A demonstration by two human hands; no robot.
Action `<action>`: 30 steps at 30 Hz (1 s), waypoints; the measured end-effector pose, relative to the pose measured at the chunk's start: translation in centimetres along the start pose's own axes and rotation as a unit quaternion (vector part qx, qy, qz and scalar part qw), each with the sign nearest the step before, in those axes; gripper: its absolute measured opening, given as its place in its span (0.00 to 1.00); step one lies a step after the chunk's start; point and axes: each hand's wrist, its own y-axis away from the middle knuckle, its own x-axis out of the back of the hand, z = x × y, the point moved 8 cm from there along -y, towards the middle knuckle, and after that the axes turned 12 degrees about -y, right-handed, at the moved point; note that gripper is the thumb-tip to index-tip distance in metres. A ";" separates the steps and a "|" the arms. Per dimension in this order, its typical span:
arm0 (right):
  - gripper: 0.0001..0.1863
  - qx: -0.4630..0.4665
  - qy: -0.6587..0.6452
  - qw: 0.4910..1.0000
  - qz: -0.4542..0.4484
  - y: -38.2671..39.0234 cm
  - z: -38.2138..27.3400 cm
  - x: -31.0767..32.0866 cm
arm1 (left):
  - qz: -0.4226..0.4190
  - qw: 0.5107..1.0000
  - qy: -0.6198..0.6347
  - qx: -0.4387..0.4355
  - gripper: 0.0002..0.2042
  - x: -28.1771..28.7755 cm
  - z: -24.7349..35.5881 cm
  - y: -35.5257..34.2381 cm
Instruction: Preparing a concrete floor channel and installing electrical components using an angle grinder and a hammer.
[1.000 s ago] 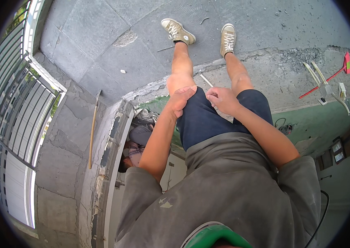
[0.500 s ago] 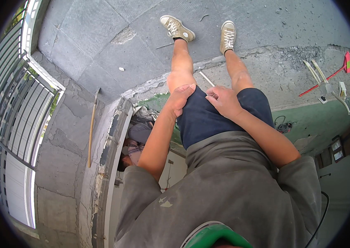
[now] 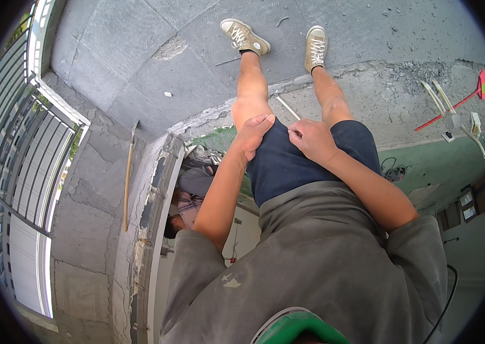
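Observation:
My left hand (image 3: 254,137) rests at the hem of the dark blue shorts (image 3: 277,166), over my left knee. Its thumb and fingers are pressed together; what they pinch, if anything, is too small to make out. Close beside it, over the shorts between my thighs, my right hand (image 3: 313,139) is curled, thumb against the fingers. Whatever it holds is hidden. A thin white stick or tube (image 3: 287,107) runs up to the knuckles of my right hand; I cannot tell whether it touches the hand or lies behind it.
A wooden-handled tool (image 3: 128,183) leans at the left by a rough ledge and railing (image 3: 16,166). Below, a person (image 3: 188,203) is partly hidden by my left arm. At the right are a red-handled tool (image 3: 482,86), pale conduits (image 3: 440,100) and a coil of wire (image 3: 392,172).
Both hands stay in almost the same place and pose. The view has shifted very slightly, and the person below has moved a little.

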 end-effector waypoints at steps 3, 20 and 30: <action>0.04 0.018 0.033 0.999 0.008 -0.3 -0.2 0.2 | 0.006 1.000 -0.004 0.007 0.07 0.0 0.0 -0.2; 0.09 -0.260 -0.032 0.964 -0.053 0.1 6.4 1.4 | 0.005 0.999 -0.050 0.002 0.08 -0.8 0.7 -1.0; 0.17 -0.193 -0.137 0.970 -0.057 1.6 3.2 0.1 | -0.002 0.999 -0.038 -0.016 0.08 -1.8 1.0 -1.5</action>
